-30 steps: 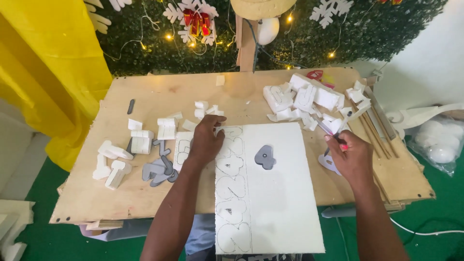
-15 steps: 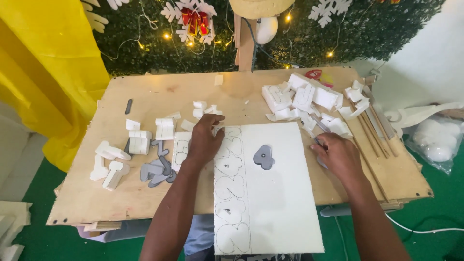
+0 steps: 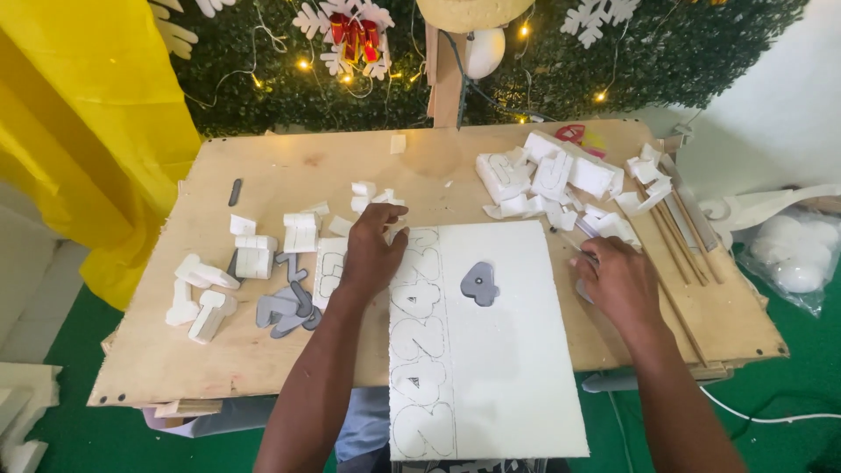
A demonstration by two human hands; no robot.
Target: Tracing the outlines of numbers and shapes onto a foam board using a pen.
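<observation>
Foam offcuts (image 3: 206,289) lie in a loose scatter at the left of the plywood table (image 3: 289,166), white blocks and cut shapes pushed aside, with a few grey number templates (image 3: 285,307) heaped just right of them, near the table's near edge. They seem parked there out of the cutting area.

Right of that heap, the left hand (image 3: 372,254) lies palm down with fingers spread, pressing on the far left corner of the white foam sheet (image 3: 508,368), apparently to keep the sheet from sliding. Nothing is gripped in it. Under and near of this hand runs a column of outlined numerals (image 3: 419,342) traced down the sheet's left strip.

A single grey template (image 3: 479,284) rests on the bare middle of the sheet, apart from both hands.

At the sheet's right edge the right hand (image 3: 618,280) is curled over a thin tool (image 3: 574,243) whose tip pokes out toward the far left; whether the fingers truly clamp it, I cannot tell.

Farther right and far, more white foam pieces (image 3: 552,175) pile up beside wooden sticks (image 3: 679,236) lying along the table's right side.
</observation>
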